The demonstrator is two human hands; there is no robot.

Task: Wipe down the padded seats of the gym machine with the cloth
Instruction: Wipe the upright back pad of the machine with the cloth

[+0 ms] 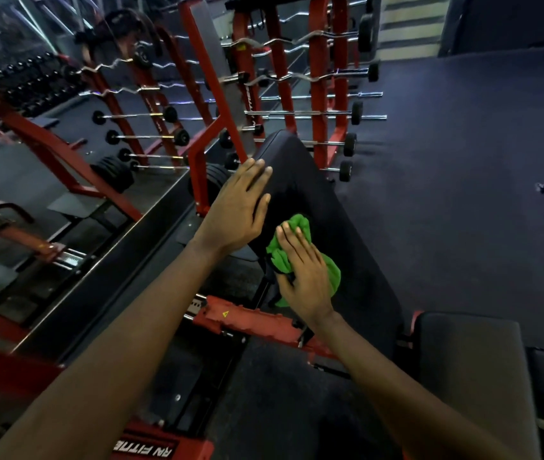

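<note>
Right hand (303, 280) flat, fingers straight, pressing green cloth (300, 222) onto long black pad (347, 234) near its left side; left hand (234, 210) open, resting on pad's left edge, red frame (247, 318) below.

Two bare grips showed, the left grip (237, 207) and the right grip (303, 270), along with one green cloth (297, 224). Two black padded sections were in view: one long back pad (313, 187) and one seat pad (469, 366). One yellow warning sticker (225, 314) sat on the red frame (264, 323), and the red rack (318, 94) carried at least five barbells (297, 113), too crowded for an exact count.
</note>
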